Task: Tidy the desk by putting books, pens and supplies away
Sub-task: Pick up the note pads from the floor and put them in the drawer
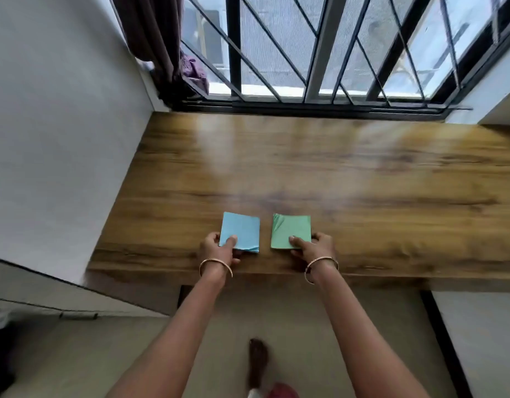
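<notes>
Two small paper pads lie side by side near the front edge of the wooden desk [363,173]. My left hand [218,249] grips the near left corner of the light blue pad [242,229], thumb on top. My right hand [315,248] grips the near right corner of the green pad [289,229] the same way; the green pad's far left corner is curled. A narrow strip of desk separates the pads. Each wrist wears a thin bangle.
A barred window [320,53] runs along the desk's far edge, with a dark curtain [156,35] bunched at its left. A white wall [55,124] bounds the desk's left side. A bare foot [258,360] stands on the floor below the desk.
</notes>
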The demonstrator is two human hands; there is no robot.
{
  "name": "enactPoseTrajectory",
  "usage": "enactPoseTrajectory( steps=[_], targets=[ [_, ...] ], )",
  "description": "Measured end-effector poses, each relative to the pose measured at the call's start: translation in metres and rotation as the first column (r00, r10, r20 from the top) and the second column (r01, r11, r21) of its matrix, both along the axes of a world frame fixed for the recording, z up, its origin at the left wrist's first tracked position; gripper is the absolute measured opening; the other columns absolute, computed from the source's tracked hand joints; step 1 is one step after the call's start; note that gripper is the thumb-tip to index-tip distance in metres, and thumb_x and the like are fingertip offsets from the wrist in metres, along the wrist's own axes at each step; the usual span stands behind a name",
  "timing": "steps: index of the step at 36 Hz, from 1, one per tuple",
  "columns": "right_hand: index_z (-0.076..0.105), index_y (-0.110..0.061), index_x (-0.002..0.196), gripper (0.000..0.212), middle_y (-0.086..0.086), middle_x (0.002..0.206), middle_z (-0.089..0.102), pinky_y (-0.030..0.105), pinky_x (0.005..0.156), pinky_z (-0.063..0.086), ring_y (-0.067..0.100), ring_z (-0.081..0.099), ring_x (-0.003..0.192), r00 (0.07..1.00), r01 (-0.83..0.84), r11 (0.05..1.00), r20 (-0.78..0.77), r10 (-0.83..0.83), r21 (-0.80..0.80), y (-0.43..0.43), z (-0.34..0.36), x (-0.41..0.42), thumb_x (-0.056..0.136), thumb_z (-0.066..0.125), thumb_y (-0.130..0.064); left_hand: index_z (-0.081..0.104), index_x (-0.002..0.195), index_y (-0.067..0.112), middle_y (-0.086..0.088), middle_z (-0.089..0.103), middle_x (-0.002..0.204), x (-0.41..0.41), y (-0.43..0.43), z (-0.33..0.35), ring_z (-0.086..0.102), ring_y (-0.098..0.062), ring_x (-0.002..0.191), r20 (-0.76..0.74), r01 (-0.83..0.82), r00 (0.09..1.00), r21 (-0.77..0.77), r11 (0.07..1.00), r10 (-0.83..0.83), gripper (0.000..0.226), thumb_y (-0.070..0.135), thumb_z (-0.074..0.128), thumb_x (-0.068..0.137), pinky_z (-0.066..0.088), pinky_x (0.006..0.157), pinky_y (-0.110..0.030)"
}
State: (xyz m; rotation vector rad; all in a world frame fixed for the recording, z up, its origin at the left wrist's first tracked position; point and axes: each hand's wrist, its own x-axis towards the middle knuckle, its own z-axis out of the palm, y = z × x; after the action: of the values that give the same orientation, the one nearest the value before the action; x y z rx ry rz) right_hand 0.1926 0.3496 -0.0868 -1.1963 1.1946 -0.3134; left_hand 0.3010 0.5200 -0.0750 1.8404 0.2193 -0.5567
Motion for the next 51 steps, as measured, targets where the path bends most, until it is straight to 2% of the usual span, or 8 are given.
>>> enactPoseTrajectory(
  steps=[8, 18, 22, 25, 27, 32, 38, 51],
  targets=[
    [0.062, -0.013, 0.1, 0.061, 0.007, 0.1, 0.068, 0.029, 0.074, 0.046, 0.028, 0.064, 0.095, 0.882, -0.297, 0.846, -0.466, 0.066, -0.444, -0.003, 0.009, 0.006, 0.055, 0.09, -0.043, 0.057, 0.101, 0.014, -0.005, 0.065, 0.096, 0.001, 0.01, -0.004, 0.062, -0.026, 0.085, 0.286, 0.068, 0.938, 0.41, 0.909, -0.199, 0.049, 0.04, 0.082, 0.067, 0.041, 0.067, -0.028],
    [0.06, -0.014, 0.072, 0.028, 0.001, 0.071, 0.062, 0.032, 0.067, 0.046, 0.019, 0.057, 0.067, 0.963, -0.137, 0.792, -0.266, -0.033, -0.595, 0.052, 0.015, -0.057, 0.081, 0.074, -0.036, 0.06, 0.075, 0.018, 0.003, 0.059, 0.065, -0.045, 0.057, -0.019, 0.055, -0.013, 0.06, 0.429, 0.08, 0.878, 0.307, 0.948, -0.212, 0.025, 0.04, 0.068, 0.084, 0.04, 0.055, -0.026],
    [0.059, -0.011, 0.064, 0.034, 0.003, 0.057, 0.061, 0.033, 0.059, 0.045, 0.019, 0.056, 0.055, 0.944, -0.177, 0.925, -0.323, 0.063, -0.337, 0.09, -0.032, -0.087, 0.087, 0.068, -0.033, 0.059, 0.07, 0.012, 0.0, 0.054, 0.051, -0.062, 0.075, -0.059, 0.049, -0.012, 0.038, -0.051, 0.138, 0.99, 0.139, 0.981, -0.132, 0.028, 0.026, 0.059, 0.094, 0.036, 0.042, -0.021],
    [0.059, -0.01, 0.063, 0.031, 0.002, 0.049, 0.058, 0.03, 0.048, 0.045, 0.017, 0.053, 0.045, 0.964, 0.053, 0.986, -0.265, -0.009, 0.159, 0.102, -0.077, -0.084, 0.094, 0.058, -0.01, 0.062, 0.079, 0.01, -0.003, 0.063, 0.053, -0.058, 0.083, -0.089, 0.053, -0.01, 0.032, -0.643, -0.19, 0.764, -0.142, 0.971, 0.056, 0.026, 0.012, 0.044, 0.097, 0.039, 0.035, -0.014],
    [0.061, -0.006, 0.071, 0.026, 0.003, 0.046, 0.06, 0.022, 0.045, 0.045, 0.015, 0.056, 0.044, 0.972, 0.198, 0.898, -0.195, -0.129, 0.393, 0.102, -0.093, -0.075, 0.093, 0.051, 0.001, 0.063, 0.097, 0.008, -0.011, 0.07, 0.096, -0.049, 0.084, -0.107, 0.067, -0.018, 0.059, -0.772, -0.392, 0.632, -0.246, 0.886, 0.065, 0.029, 0.02, 0.037, 0.101, 0.053, 0.053, -0.023],
    [0.059, -0.004, 0.09, 0.033, 0.015, 0.095, 0.063, 0.038, 0.08, 0.047, 0.026, 0.057, 0.082, 0.901, 0.366, 0.657, -0.073, -0.428, 0.659, 0.087, -0.125, -0.048, 0.103, 0.038, -0.026, 0.043, 0.139, 0.018, -0.002, 0.034, 0.154, -0.03, 0.075, -0.133, 0.03, -0.021, 0.143, -0.822, -0.594, 0.569, -0.391, 0.703, 0.023, 0.054, 0.048, 0.02, 0.099, 0.022, 0.112, -0.037],
    [0.06, -0.012, 0.088, 0.027, 0.011, 0.094, 0.062, 0.051, 0.103, 0.041, 0.03, 0.058, 0.098, 0.761, 0.41, 0.508, 0.022, -0.648, 0.758, 0.072, -0.146, -0.022, 0.098, 0.048, -0.034, 0.058, 0.116, 0.027, 0.002, 0.041, 0.15, -0.016, 0.069, -0.147, 0.026, -0.016, 0.145, -0.85, -0.698, 0.526, -0.435, 0.568, -0.005, 0.053, 0.057, 0.023, 0.092, 0.01, 0.117, -0.04],
    [0.055, -0.015, 0.078, 0.027, 0.007, 0.081, 0.054, 0.05, 0.106, 0.04, 0.027, 0.054, 0.079, 0.733, 0.427, 0.533, 0.065, -0.677, 0.731, 0.106, -0.157, -0.055, 0.099, 0.041, -0.025, 0.053, 0.086, 0.012, -0.015, 0.058, 0.113, -0.039, 0.104, -0.158, 0.058, -0.029, 0.102, -0.841, -0.611, 0.539, -0.349, 0.711, 0.051, 0.057, 0.063, 0.029, 0.092, 0.035, 0.106, -0.046]
  ],
)
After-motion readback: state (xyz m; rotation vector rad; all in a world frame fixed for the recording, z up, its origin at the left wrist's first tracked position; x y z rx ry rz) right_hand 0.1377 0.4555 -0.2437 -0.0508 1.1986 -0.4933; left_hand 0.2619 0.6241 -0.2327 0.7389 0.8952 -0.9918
